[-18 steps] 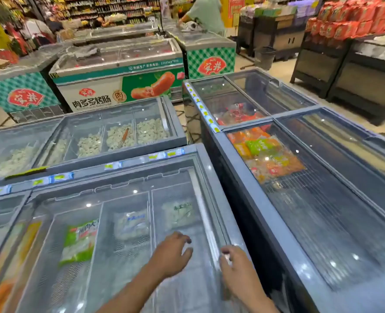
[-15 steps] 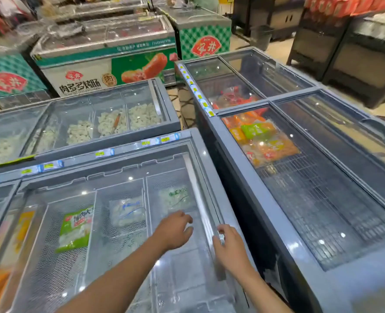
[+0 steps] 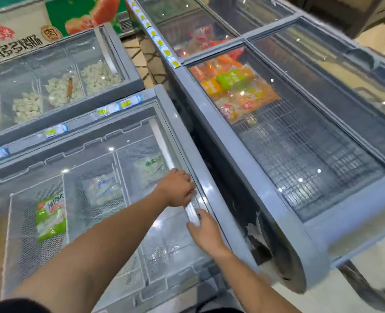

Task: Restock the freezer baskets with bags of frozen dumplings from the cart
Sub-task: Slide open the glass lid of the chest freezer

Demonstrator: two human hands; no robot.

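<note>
Left hand: the left hand (image 3: 177,188) reaches forward on an outstretched forearm, knuckles up, fingers curled over the pale handle strip (image 3: 192,211) at the right edge of the near freezer's glass lid (image 3: 164,233), gripping it.
Right hand: the right hand (image 3: 206,230) lies just nearer along the same strip, palm down, thumb and fingertips bent onto it; the two hands sit close together, not touching.
Near freezer: the grey frame (image 3: 206,184) runs along the right edge beside both hands (price labels line its far rim).
Baskets under the lid: wire mesh baskets (image 3: 24,245) stand side by side.
Dumpling bags: a pale bag with green print (image 3: 150,169) lies at the far end of the rightmost basket, just beyond the left hand; a pale bag with blue print (image 3: 102,188) lies in the middle basket; a green-and-white bag (image 3: 50,219) lies in the left basket.
Right freezer: a second chest (image 3: 277,199) stands alongside, orange and green packets (image 3: 239,89) at its far end over bare wire grid.
Far-left freezer: loose white dumplings (image 3: 60,89) in compartments.
</note>
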